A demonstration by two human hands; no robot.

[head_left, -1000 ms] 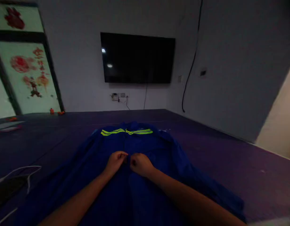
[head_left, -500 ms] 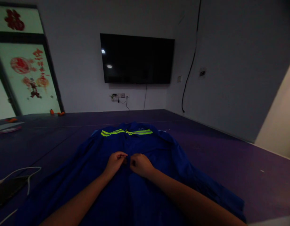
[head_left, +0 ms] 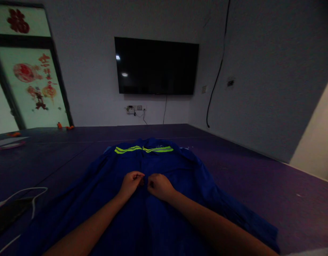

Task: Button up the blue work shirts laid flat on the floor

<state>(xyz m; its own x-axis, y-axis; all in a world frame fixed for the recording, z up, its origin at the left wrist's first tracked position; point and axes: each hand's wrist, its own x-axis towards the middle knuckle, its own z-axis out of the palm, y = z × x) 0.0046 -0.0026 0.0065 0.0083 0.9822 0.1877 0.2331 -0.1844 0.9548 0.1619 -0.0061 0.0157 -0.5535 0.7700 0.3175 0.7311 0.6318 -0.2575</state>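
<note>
At the lower left of the frame we see a white cable looped beside a dark object, and, above it at the upper left, a glass door with red decorations. Across the lower centre lies the blue garment, spread front upward on the purple floor, its sleeves reaching toward both lower corners. We note the left hand just left of the front opening, thumb and forefinger drawn together in a pinch on the cloth; the right hand, facing it across a narrow gap, is curled closed and also appears to grip the opening's edge. As to progress, we judge the spreading out to be done: the two halves of the yellow-green band nearly meet above the hands. The work at the opening is under way; we cannot tell whether anything there is fastened, nor how much is left below, where the cloth is too dark. At right hangs a black cable.
</note>
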